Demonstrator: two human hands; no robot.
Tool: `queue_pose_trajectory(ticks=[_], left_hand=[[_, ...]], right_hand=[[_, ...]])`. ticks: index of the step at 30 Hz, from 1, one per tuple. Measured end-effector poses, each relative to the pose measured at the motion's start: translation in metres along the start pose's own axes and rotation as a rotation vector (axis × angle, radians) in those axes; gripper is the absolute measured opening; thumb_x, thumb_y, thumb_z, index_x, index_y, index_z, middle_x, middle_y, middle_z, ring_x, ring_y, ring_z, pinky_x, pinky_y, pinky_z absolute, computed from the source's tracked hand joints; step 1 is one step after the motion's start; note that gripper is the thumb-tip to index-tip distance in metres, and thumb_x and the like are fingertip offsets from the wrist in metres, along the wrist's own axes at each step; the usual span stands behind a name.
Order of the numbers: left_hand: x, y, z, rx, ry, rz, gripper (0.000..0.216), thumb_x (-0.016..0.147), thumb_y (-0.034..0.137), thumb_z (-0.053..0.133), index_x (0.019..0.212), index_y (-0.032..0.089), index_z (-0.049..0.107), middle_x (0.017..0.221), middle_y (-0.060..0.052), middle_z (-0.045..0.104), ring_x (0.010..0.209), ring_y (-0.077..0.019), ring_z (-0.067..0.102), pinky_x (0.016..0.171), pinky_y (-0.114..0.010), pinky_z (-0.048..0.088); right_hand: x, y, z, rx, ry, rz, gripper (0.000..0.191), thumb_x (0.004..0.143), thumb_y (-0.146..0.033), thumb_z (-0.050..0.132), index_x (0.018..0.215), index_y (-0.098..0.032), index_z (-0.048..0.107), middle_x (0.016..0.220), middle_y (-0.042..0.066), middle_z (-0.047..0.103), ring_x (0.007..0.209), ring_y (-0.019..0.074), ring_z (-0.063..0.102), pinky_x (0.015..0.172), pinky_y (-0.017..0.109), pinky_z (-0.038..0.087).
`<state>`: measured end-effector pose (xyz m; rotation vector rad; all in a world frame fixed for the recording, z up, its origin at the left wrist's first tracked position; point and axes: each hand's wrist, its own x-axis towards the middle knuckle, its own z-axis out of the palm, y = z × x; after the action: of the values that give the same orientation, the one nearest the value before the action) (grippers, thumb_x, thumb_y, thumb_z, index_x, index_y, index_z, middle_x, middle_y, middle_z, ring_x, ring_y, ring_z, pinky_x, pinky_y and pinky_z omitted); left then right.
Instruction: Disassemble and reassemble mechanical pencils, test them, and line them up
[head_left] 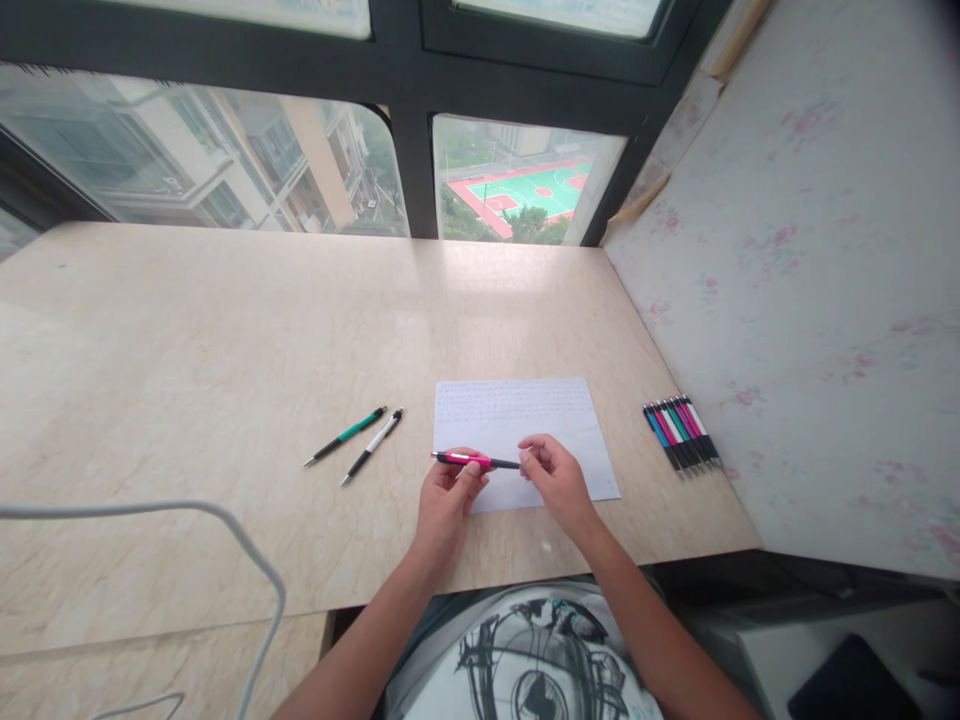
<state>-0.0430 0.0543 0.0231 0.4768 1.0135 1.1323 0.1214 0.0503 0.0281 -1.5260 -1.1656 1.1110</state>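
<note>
- The pale marbled surface (187, 350) carries the sheet of paper (525, 410), which lies flat near its right front corner and serves as the reference here
- A window (525, 190) in a dark frame stands well beyond the paper's far edge, and a sports court shows through the glass
- A wall (810, 300) with a faint flower pattern rises to the right of the paper
- A white cable (255, 550) loops over the surface well to the left of the paper, towards the front edge
- The left hand (444, 505) sits at the paper's near left corner, fingers closed in a pinch on the pen's pink barrel
- The right hand (559, 480) rests over the paper's near edge, fingertips narrowed onto the pen's dark end
- A row of pens (682, 435) lies side by side just right of the paper, close to the wall
- A green pen (346, 436) and a white pen (373, 446) lie slanted and nearly parallel, a little apart from each other, left of the paper
- The pink pen (472, 460) is held level between both hands, crossing the paper's left edge just above its near part
</note>
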Motion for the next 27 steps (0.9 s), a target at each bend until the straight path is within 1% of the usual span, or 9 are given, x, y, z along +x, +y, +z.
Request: queue_pose_trajectory(ticks=[3,7,10,14,18,20,22,23,27], left_hand=[[0.0,-0.001,-0.001,0.001,-0.019,0.003,0.026,0.072,0.031,0.077,0.092,0.018,0.067,0.094,-0.004,0.067,0.091,-0.0161,0.064,0.074,-0.023,0.052],[0.003,-0.001,-0.001,-0.047,0.007,0.001,0.027,0.072,0.031,0.078,0.093,0.019,0.066,0.092,-0.002,0.068,0.088,-0.0143,0.066,0.074,-0.022,0.051],[0.004,0.001,-0.001,-0.057,0.018,-0.01,0.029,0.069,0.032,0.08,0.091,0.019,0.066,0.091,-0.002,0.068,0.087,-0.0151,0.067,0.074,-0.024,0.051],[0.003,0.0,-0.001,-0.035,-0.006,-0.013,0.028,0.071,0.032,0.079,0.092,0.018,0.066,0.092,-0.003,0.068,0.088,-0.0157,0.067,0.075,-0.024,0.051],[0.002,-0.001,-0.001,0.016,-0.02,0.013,0.024,0.072,0.031,0.077,0.09,0.019,0.066,0.092,-0.003,0.067,0.088,-0.0162,0.066,0.074,-0.025,0.052],[0.001,0.0,0.0,0.062,-0.014,0.037,0.024,0.072,0.033,0.077,0.088,0.019,0.067,0.093,-0.004,0.068,0.089,-0.0172,0.065,0.073,-0.026,0.053],[0.001,0.002,0.001,0.12,-0.016,0.054,0.025,0.072,0.035,0.076,0.088,0.019,0.068,0.094,-0.006,0.069,0.089,-0.0184,0.065,0.07,-0.026,0.053],[0.0,0.003,0.001,0.153,-0.021,0.061,0.025,0.072,0.036,0.075,0.088,0.019,0.068,0.092,-0.006,0.069,0.087,-0.0184,0.065,0.067,-0.026,0.053],[-0.004,0.008,0.003,0.279,-0.073,0.113,0.022,0.072,0.036,0.075,0.079,0.018,0.065,0.07,0.0,0.063,0.06,-0.0129,0.059,0.052,-0.022,0.048]], right_hand=[[-0.003,-0.002,0.001,0.108,-0.052,0.04,0.031,0.088,-0.048,0.052,0.095,-0.019,0.058,0.052,-0.004,0.055,0.047,0.0124,0.05,0.047,0.023,0.04],[-0.009,-0.003,0.003,0.124,-0.113,0.014,0.027,0.087,-0.046,0.056,0.094,-0.02,0.056,0.065,0.001,0.065,0.059,0.0148,0.059,0.053,0.025,0.044],[-0.012,-0.004,0.002,-0.001,-0.096,-0.034,0.026,0.088,-0.046,0.054,0.083,-0.02,0.057,0.071,0.002,0.066,0.063,0.015,0.06,0.056,0.025,0.044],[-0.012,-0.007,0.0,-0.136,-0.093,-0.065,0.042,0.093,-0.05,0.044,0.067,-0.02,0.057,0.061,0.0,0.06,0.055,0.0122,0.05,0.056,0.025,0.04],[-0.011,0.001,-0.001,-0.125,-0.114,-0.032,0.052,0.095,-0.053,0.038,0.059,-0.02,0.055,0.054,-0.001,0.055,0.053,0.0126,0.049,0.057,0.025,0.04],[-0.012,0.005,-0.002,-0.107,-0.19,0.002,0.054,0.095,-0.054,0.038,0.058,-0.02,0.056,0.053,0.0,0.057,0.052,0.0131,0.051,0.056,0.026,0.041],[-0.012,0.004,-0.004,-0.14,-0.277,0.01,0.053,0.095,-0.052,0.038,0.06,-0.019,0.059,0.056,0.001,0.06,0.054,0.0139,0.054,0.056,0.026,0.042],[-0.013,0.001,-0.005,-0.173,-0.288,-0.007,0.051,0.096,-0.05,0.039,0.062,-0.019,0.061,0.059,0.001,0.062,0.057,0.0146,0.056,0.058,0.026,0.043],[-0.014,-0.022,-0.004,-0.263,-0.158,-0.156,0.031,0.094,-0.042,0.045,0.088,-0.021,0.067,0.083,0.004,0.068,0.077,0.0176,0.061,0.065,0.027,0.046]])
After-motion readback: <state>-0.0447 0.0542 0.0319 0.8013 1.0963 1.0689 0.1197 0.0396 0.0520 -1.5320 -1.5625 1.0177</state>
